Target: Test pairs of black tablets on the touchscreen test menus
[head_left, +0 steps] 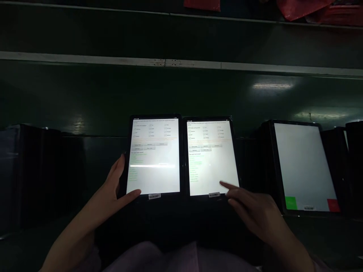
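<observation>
Two lit tablets lie side by side in front of me, both with checkboxes, grey buttons and green lines of text. My left hand (113, 187) grips the left tablet (154, 155) by its lower left corner, thumb on the front and fingers along the side; some fingertips are hidden. Over the lower right of the right tablet (212, 158) is my right hand (252, 207), index finger stretched toward the screen and the other fingers loosely bent. Nothing is held in it; whether the fingertip touches the glass I cannot tell. Small white labels sit on both lower bezels.
To the right, another tablet (303, 162) shows a pale screen with green and red squares, resting on a dark stack. A dark stack (36, 173) stands at the left. Pale rails (113, 59) cross the green surface; red packages (300, 9) lie at the far edge.
</observation>
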A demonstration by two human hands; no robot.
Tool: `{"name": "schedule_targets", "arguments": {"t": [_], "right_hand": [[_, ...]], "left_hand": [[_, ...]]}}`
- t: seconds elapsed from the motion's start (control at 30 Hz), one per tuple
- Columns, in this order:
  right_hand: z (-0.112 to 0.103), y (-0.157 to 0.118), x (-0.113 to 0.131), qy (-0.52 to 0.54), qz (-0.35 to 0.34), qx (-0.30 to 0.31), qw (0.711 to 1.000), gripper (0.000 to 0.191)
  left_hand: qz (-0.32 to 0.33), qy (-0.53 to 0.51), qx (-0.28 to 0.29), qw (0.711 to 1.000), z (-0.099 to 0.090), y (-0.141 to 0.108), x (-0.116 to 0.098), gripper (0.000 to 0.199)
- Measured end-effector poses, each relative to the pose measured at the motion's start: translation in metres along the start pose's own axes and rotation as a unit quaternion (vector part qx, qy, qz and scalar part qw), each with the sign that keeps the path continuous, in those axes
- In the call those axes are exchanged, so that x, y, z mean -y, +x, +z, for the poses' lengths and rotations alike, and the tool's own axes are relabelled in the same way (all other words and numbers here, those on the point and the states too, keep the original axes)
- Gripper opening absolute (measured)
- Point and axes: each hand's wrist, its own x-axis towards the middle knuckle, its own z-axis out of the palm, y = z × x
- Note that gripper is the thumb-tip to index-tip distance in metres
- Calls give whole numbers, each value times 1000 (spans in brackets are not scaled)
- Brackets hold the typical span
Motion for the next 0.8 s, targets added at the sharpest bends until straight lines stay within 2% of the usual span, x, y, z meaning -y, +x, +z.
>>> {"name": "schedule_targets", "arguments": {"t": [0.1,0.2,0.3,0.37,0.47,0.6,0.8], "right_hand": [[0,1,-3,-16,30,-38,999,35],[0,2,-1,8,14,-56,998,32],[2,3,2,30,-12,-54,998,29],[3,6,5,40,-28,-56,997,30],[6,9,10,49,-55,-40,997,37],[10,12,16,49,-71,-1,996,45],[12,11,16,64,-78,15,995,39]], "left_hand": [[22,14,9,1000,2,-2,8,145],[61,38,-3,997,7,-3,10,147],[53,47,-42,997,14,1,4,143],[47,16,-88,995,16,8,2,131],[56,-82,-128,987,15,18,8,96],[72,-162,-103,979,7,21,23,64],[98,-195,-79,973,-4,5,30,45]]}}
